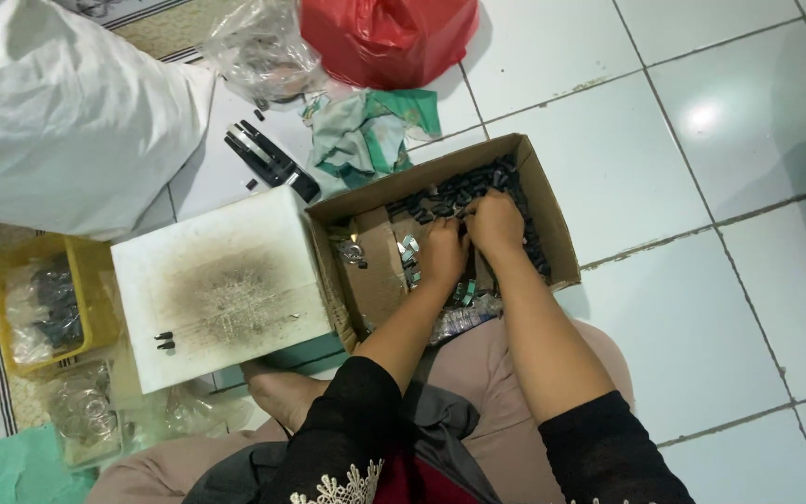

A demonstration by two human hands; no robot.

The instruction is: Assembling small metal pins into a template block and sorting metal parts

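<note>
Seated person, both forearms reaching forward into an open cardboard box (pixel 552 245) on the tiled floor. Left hand (pixel 444 254) rests palm-down, fingers curled, grip not discernible, just beside shiny metal clips (pixel 409 250); right hand (pixel 495 222), likewise curled, lies farther in, touching the heap of small black parts (pixel 450 194), which runs along the box's far wall.

Cardboard box (pixel 552 233) walls hem both hands; white block (pixel 221 285) blocks the left, bare tiles (pixel 701 187) lie open rightward.
</note>
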